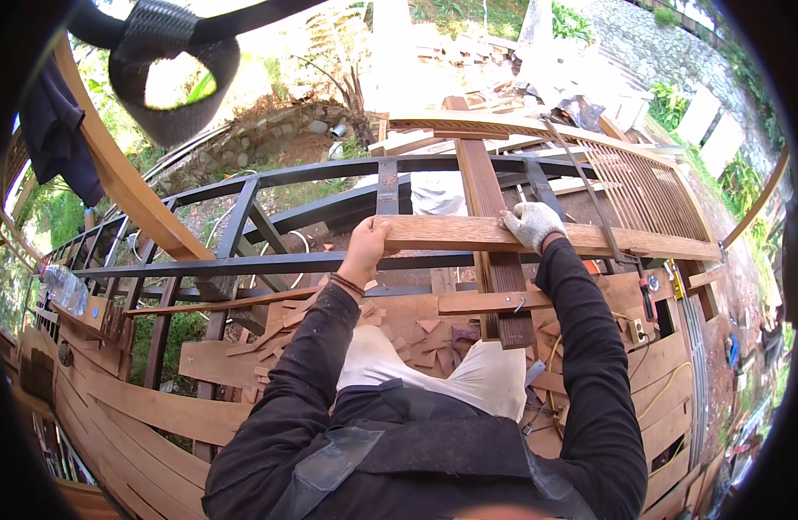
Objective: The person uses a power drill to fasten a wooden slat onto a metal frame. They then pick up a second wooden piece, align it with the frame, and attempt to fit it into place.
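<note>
Two hands grip one wooden plank (pixel 503 234) that lies across a dark metal railing (pixel 269 260), and much around them stays hard to read. Your left hand (pixel 367 245), bare, is clamped on the plank's near-left end, fingers curled over the top edge so the fingertips are hidden behind the wood. Your right hand (pixel 532 224), in a light work glove, is closed over the plank's upper edge further along; its palm side cannot be seen. The plank's far right end runs out toward a slatted wooden panel (pixel 650 186), where the lens bends it. A darker grooved board (pixel 494 251) passes under the plank, its lower end resting among wood offcuts (pixel 416 334) on the plank floor (pixel 156 407). Your knees (pixel 468 373) hide the floor just below. Open air shows between the railing's bars to the left; to the right, a yellow cable (pixel 663 386) and a small red-handled tool (pixel 648 299) crowd the floorboards. Both arms reach forward, elbows bent, sleeves dark.
</note>
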The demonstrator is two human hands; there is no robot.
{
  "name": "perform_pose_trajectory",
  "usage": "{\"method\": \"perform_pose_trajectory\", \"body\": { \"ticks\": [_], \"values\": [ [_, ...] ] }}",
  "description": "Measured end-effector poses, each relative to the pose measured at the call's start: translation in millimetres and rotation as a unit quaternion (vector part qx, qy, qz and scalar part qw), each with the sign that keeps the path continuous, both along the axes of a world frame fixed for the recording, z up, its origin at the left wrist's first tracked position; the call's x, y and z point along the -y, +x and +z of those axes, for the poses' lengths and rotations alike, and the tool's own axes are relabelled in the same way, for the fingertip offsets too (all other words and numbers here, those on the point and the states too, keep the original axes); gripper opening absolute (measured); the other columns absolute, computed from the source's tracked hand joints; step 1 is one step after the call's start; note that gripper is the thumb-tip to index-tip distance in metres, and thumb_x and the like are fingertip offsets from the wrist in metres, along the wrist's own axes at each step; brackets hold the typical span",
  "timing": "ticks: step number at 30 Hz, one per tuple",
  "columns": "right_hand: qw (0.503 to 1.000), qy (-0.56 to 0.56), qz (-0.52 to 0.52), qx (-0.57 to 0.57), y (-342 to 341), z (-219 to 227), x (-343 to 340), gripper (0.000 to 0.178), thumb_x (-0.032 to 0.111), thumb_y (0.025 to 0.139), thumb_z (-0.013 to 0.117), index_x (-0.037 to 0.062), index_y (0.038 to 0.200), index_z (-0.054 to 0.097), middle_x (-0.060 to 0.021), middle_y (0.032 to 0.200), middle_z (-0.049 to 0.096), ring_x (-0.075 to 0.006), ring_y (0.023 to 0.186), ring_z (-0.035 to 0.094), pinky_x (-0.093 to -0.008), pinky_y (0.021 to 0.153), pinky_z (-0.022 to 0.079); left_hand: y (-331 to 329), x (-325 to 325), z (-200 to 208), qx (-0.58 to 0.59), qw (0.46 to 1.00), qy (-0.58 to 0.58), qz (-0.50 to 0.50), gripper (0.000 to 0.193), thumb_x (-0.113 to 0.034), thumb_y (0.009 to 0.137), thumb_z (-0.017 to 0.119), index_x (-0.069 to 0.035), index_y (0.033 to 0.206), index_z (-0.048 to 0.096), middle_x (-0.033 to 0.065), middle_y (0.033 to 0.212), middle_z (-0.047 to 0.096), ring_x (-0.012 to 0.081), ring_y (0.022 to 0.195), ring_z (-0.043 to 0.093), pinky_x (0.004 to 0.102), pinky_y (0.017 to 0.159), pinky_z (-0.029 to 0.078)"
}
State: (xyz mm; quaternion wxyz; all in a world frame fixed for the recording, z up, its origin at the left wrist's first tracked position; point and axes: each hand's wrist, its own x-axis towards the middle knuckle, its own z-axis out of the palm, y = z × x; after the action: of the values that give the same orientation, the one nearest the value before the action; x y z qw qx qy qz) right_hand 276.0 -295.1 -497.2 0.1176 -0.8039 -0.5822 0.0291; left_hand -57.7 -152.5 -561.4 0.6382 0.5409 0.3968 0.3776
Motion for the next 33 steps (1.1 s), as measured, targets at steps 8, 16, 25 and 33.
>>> {"method": "perform_pose_trajectory", "body": {
  "ticks": [8,16,25,33],
  "values": [
    [0.992,0.115,0.04,0.024,-15,18,37,0.046,0.049,0.094,0.068,0.0043,0.101,0.076,-0.0205,0.105,0.075,-0.0385,0.107,0.069,-0.0482,0.097,0.05,-2,28,21,0.052,0.998,0.026,0.012,0.035,-0.016,0.106,0.063,0.005,0.133,0.059,0.0116,0.117,0.069,0.0169,0.096,0.07,0.0343,0.074,0.065],
    [0.947,0.32,0.008,0.003,-51,-19,147,0.048,0.041,0.088,0.077,0.001,0.114,0.073,-0.0209,0.126,0.069,-0.0408,0.126,0.06,-0.0507,0.111,0.044,-23,91,1,0.07,0.997,-0.024,0.014,0.031,-0.015,0.105,0.064,0.003,0.129,0.058,0.0109,0.114,0.068,0.0149,0.098,0.068,0.0306,0.076,0.061],
    [0.772,0.524,-0.282,-0.224,-91,-162,285,0.019,0.007,0.094,0.073,-0.0038,0.11,0.071,-0.018,0.114,0.071,-0.0258,0.104,0.07,-0.0368,0.09,0.057,-20,83,9,-0.198,0.93,0.301,-0.075,0.017,-0.019,0.1,0.068,-0.003,0.103,0.071,0.0103,0.1,0.072,0.0225,0.093,0.069,0.0353,0.081,0.054],
    [0.742,0.071,-0.521,-0.416,-169,-325,347,0.048,0.029,0.094,0.065,0.0055,0.136,0.064,-0.0237,0.13,0.07,-0.037,0.124,0.066,-0.0437,0.107,0.05,3,86,17,-0.347,0.797,0.482,-0.11,0.032,-0.029,0.105,0.064,0.002,0.1,0.069,0.0231,0.088,0.07,0.036,0.079,0.067,0.0443,0.074,0.052]
  ]
}}
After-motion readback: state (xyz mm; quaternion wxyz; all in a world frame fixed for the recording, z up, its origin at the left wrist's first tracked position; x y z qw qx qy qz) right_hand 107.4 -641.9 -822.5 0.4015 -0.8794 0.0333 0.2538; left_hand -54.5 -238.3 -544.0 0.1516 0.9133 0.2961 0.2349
